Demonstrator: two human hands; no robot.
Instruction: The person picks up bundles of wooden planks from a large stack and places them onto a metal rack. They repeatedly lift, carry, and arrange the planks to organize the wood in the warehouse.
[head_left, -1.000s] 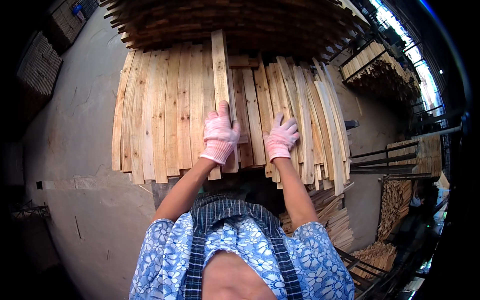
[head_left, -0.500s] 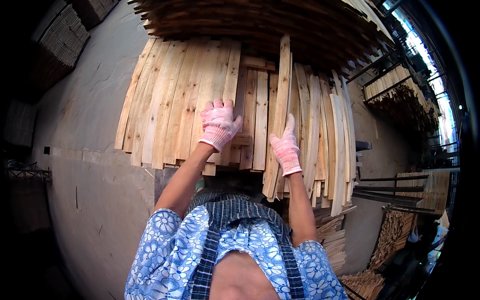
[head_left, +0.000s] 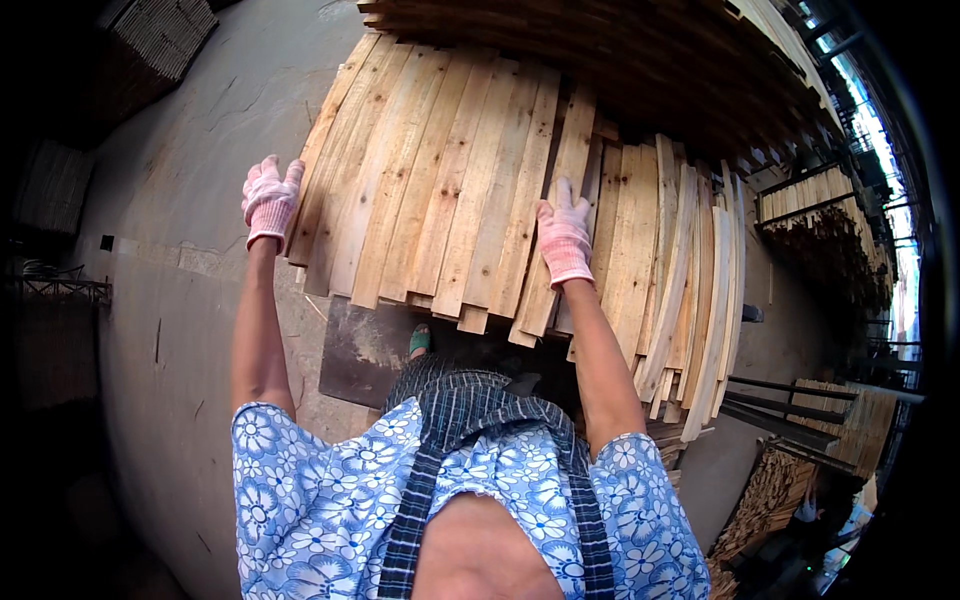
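Wooden boards [head_left: 430, 180] lie side by side in a row on top of a stack in front of me. My left hand [head_left: 268, 203], in a pink knit glove, is at the left edge of that row, against or just beside the outermost board [head_left: 335, 135]. Its fingers are apart and it holds nothing. My right hand [head_left: 565, 238], gloved alike, lies on a narrow board [head_left: 574, 140] at the right end of the row. Fingers are stretched along that board, and its lower end sticks out toward me below my wrist.
Looser, uneven boards [head_left: 690, 270] fill the stack's right side. A tall dark pile of wood [head_left: 600, 70] rises behind it. Concrete floor [head_left: 190, 320] spreads to the left, a dark plate [head_left: 365, 355] lies near my green-shod foot [head_left: 420, 340], and racked wood [head_left: 820, 200] stands at right.
My left hand has moved from the boards' top to their left edge. The narrow board beside my right hand, raised and tilted before, now lies next to the row. The view has shifted.
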